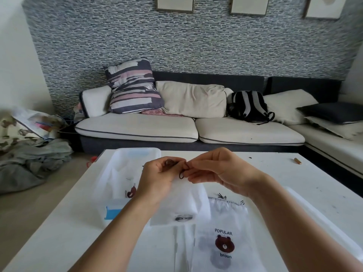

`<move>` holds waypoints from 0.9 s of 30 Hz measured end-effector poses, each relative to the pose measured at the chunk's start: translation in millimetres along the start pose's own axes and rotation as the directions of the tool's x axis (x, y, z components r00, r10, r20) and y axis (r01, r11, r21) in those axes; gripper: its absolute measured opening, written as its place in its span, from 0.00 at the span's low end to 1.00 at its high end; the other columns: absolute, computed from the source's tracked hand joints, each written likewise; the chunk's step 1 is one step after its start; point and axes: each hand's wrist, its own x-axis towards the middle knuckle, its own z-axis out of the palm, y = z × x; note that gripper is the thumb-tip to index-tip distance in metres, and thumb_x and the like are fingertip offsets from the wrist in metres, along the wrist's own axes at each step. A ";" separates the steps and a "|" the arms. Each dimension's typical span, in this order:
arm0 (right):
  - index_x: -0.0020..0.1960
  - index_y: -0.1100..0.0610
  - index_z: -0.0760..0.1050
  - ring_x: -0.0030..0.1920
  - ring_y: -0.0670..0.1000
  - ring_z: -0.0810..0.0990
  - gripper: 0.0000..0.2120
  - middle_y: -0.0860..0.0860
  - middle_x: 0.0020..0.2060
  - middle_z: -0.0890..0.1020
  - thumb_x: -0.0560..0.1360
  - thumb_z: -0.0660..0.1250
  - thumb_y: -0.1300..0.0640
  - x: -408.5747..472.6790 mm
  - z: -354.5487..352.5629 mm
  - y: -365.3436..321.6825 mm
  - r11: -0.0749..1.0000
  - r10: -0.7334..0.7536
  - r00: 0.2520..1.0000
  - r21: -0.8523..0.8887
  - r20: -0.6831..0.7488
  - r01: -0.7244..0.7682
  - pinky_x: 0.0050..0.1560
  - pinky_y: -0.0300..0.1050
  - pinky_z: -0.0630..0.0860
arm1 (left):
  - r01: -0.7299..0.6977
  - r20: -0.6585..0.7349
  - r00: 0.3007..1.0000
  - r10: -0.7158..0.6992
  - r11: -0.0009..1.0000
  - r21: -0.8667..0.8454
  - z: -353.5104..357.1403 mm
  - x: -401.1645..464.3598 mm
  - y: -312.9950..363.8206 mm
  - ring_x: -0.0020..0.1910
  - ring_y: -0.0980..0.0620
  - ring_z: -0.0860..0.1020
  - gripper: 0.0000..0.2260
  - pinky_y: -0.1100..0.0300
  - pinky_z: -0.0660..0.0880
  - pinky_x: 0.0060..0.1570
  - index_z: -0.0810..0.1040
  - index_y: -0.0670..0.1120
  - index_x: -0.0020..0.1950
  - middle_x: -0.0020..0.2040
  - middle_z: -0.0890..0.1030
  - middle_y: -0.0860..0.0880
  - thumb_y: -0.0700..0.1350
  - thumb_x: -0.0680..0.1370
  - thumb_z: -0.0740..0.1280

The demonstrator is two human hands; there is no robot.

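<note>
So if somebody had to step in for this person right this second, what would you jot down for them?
Left hand: fingers curled round the dark cord at the mouth of a white drawstring bag.
Right hand: pinches the loop of the same cord.
The bag hangs below both hands, over the white table.
Done, it seems: a bear-print bag lies flat at front right, its mouth gathered.
Left: finish the cord on the held bag; whether it is being tied or pulled is unclear. The clear box at left seems to hold more bags.
</note>
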 end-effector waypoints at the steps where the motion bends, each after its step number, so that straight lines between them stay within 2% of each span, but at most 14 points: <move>1: 0.54 0.69 0.82 0.47 0.54 0.86 0.09 0.64 0.49 0.86 0.79 0.66 0.65 0.4 0.3 1.0 1.000 0.003 1.000 0.004 -0.002 -0.003 0.51 0.42 0.82 | -0.001 -0.008 1.000 0.001 1.000 0.000 -0.5 0.0 0.2 0.40 0.56 0.82 0.04 0.68 0.77 0.43 0.85 0.41 0.44 0.38 0.85 0.48 0.35 0.77 0.71; 4: 0.50 0.67 0.84 0.45 0.53 0.86 0.06 0.61 0.46 0.87 0.77 0.69 0.66 1.4 2.3 2.0 1.000 0.008 1.000 -0.025 -0.025 -0.009 0.49 0.40 0.82 | -0.004 -0.012 1.000 0.004 1.000 -0.017 0.3 -0.7 0.9 0.39 0.56 0.82 0.05 0.68 0.77 0.42 0.85 0.42 0.43 0.38 0.85 0.49 0.35 0.77 0.71; 8: 0.45 0.65 0.83 0.36 0.52 0.85 0.01 0.62 0.41 0.86 0.73 0.74 0.67 3.1 7.3 1.6 0.999 0.012 0.992 -0.047 -0.124 -0.018 0.40 0.40 0.82 | -0.043 0.000 0.999 0.043 0.999 0.000 2.4 -0.7 -0.1 0.39 0.55 0.82 0.08 0.64 0.79 0.44 0.85 0.45 0.42 0.38 0.85 0.48 0.34 0.76 0.71; 10: 0.46 0.64 0.78 0.31 0.53 0.82 0.09 0.64 0.38 0.85 0.70 0.76 0.69 4.3 9.0 1.3 0.998 0.004 0.985 -0.062 -0.170 -0.015 0.34 0.41 0.80 | -0.063 0.008 0.998 0.063 0.998 0.007 3.2 -1.4 -0.3 0.39 0.54 0.82 0.08 0.64 0.78 0.45 0.85 0.45 0.41 0.39 0.86 0.48 0.35 0.76 0.71; 13: 0.50 0.63 0.80 0.24 0.48 0.72 0.11 0.58 0.31 0.83 0.69 0.78 0.66 3.7 8.2 -1.5 0.961 -0.045 0.983 -0.276 -0.179 -0.007 0.26 0.38 0.68 | -0.076 0.050 0.996 0.077 0.997 -0.006 3.5 -1.9 -0.6 0.40 0.50 0.83 0.04 0.59 0.78 0.47 0.85 0.42 0.44 0.41 0.86 0.44 0.36 0.76 0.71; 15: 0.45 0.62 0.85 0.23 0.46 0.64 0.07 0.52 0.26 0.78 0.69 0.79 0.62 3.9 5.6 -3.1 0.919 -0.085 0.977 -0.394 -0.194 0.002 0.26 0.36 0.60 | -0.094 0.045 0.995 0.094 0.996 -0.007 3.5 -2.3 -0.1 0.41 0.51 0.84 0.04 0.61 0.77 0.47 0.85 0.43 0.44 0.41 0.86 0.46 0.36 0.76 0.72; 18: 0.35 0.59 0.85 0.26 0.47 0.60 0.08 0.52 0.25 0.71 0.67 0.81 0.57 3.0 3.9 -4.4 0.863 -0.166 0.963 -0.503 -0.211 0.039 0.28 0.39 0.56 | -0.123 0.009 0.992 0.123 0.992 0.032 4.4 -3.5 3.0 0.41 0.54 0.83 0.04 0.65 0.77 0.45 0.86 0.44 0.44 0.39 0.86 0.48 0.36 0.75 0.73; 21: 0.31 0.56 0.82 0.29 0.47 0.66 0.10 0.53 0.26 0.75 0.67 0.81 0.58 3.7 0.9 -1.3 0.824 -0.251 0.949 -0.556 -0.191 0.106 0.32 0.42 0.63 | -0.203 0.016 0.979 0.203 0.974 0.104 3.2 -3.7 4.6 0.42 0.51 0.85 0.05 0.61 0.79 0.47 0.86 0.44 0.44 0.39 0.87 0.48 0.35 0.74 0.73; 24: 0.30 0.49 0.80 0.33 0.42 0.73 0.12 0.45 0.35 0.81 0.66 0.82 0.58 2.3 -2.1 -0.9 0.793 -0.322 0.937 -0.579 -0.135 0.189 0.37 0.37 0.68 | -0.294 0.071 0.956 0.286 0.928 0.227 2.0 -4.9 4.8 0.42 0.51 0.85 0.06 0.56 0.80 0.49 0.87 0.48 0.44 0.40 0.87 0.51 0.37 0.74 0.74; 25: 0.31 0.47 0.81 0.36 0.42 0.76 0.13 0.44 0.40 0.83 0.67 0.81 0.58 2.4 -3.4 -0.6 0.794 -0.320 0.940 -0.576 -0.123 0.195 0.40 0.38 0.71 | -0.312 0.081 0.950 0.301 0.916 0.252 2.0 -5.4 5.1 0.42 0.51 0.85 0.06 0.55 0.80 0.49 0.87 0.48 0.44 0.40 0.87 0.52 0.38 0.75 0.74; 27: 0.31 0.45 0.81 0.43 0.49 0.84 0.14 0.47 0.43 0.86 0.69 0.79 0.59 2.0 -5.3 0.9 0.807 -0.307 0.946 -0.555 -0.100 0.203 0.46 0.53 0.79 | -0.336 0.093 0.942 0.323 0.898 0.284 1.5 -5.3 6.2 0.42 0.52 0.85 0.06 0.54 0.81 0.48 0.87 0.49 0.44 0.40 0.87 0.53 0.38 0.75 0.74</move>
